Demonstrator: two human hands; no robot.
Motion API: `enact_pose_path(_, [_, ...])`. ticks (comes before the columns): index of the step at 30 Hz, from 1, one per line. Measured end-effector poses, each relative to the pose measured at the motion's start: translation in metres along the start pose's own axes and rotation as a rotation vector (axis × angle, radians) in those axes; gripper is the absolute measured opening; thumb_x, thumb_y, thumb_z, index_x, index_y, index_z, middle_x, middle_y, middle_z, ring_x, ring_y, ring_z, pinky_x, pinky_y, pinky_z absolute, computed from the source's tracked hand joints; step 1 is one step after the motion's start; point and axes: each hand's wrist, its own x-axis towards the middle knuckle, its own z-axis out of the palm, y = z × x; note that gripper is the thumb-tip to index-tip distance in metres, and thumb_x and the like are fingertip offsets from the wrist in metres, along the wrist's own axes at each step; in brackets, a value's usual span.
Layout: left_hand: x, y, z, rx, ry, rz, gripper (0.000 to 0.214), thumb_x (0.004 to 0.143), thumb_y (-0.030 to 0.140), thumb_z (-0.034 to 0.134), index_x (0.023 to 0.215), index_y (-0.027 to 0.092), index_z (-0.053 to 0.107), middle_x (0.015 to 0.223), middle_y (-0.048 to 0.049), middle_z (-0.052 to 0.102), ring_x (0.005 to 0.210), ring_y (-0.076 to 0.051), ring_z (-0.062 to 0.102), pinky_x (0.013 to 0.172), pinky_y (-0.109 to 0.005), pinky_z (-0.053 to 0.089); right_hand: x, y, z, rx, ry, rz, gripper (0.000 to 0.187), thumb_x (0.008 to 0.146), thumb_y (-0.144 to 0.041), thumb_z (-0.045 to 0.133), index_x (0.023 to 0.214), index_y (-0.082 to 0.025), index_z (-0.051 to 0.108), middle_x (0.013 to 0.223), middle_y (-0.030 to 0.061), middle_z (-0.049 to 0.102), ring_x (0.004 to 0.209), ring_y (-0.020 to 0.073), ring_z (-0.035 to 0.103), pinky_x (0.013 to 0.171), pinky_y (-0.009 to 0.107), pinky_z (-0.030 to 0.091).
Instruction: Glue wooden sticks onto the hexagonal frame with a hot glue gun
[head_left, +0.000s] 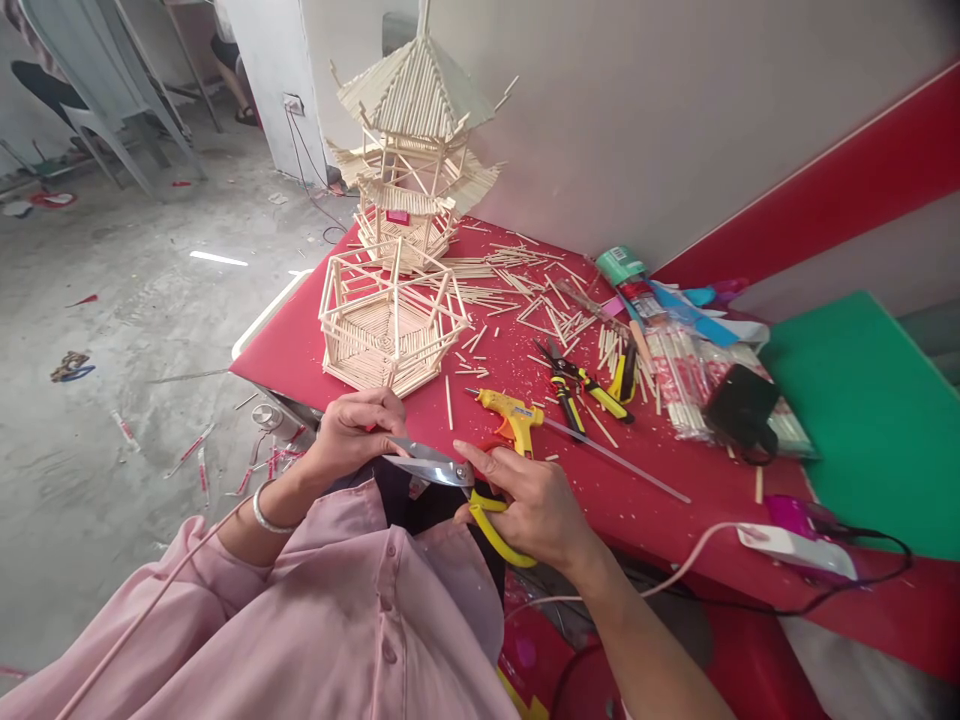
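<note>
My right hand (536, 500) grips a pair of scissors (431, 470) with yellow handles, its blades parted and pointing left. Close to the blade tips, my left hand (360, 430) is closed in a pinch; whatever lies between its fingers is too small to make out. Just beyond my hands, a six-sided frame of wooden sticks (394, 320) with a stick floor sits on the red table (292, 345). Behind it rises a tiered stick pagoda (420, 90) with sloping roofs. A yellow glue gun (514, 415) lies right of the scissors, a clear glue stick behind it.
Loose sticks (555, 310) and cut bits lie across the table. Cutting pliers (585, 385), packs of sticks (682, 385), a green board (870, 420) and a white power strip (795, 550) with cords are on the right. A chair (97, 80) stands on the littered floor.
</note>
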Motion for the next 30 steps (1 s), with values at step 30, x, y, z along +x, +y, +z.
enact_pose_path(30, [-0.005, -0.005, -0.003, 0.034, 0.064, 0.002, 0.021, 0.072, 0.035, 0.084, 0.066, 0.017, 0.076, 0.062, -0.0039, 0.062, 0.055, -0.012, 0.058, 0.051, -0.023, 0.047, -0.01, -0.005, 0.01, -0.224, -0.031, -0.006, 0.066, 0.093, -0.064, 0.051, 0.14, -0.019, 0.057, 0.075, 0.0021, 0.059, 0.063, 0.0111, 0.055, 0.057, 0.023, 0.039])
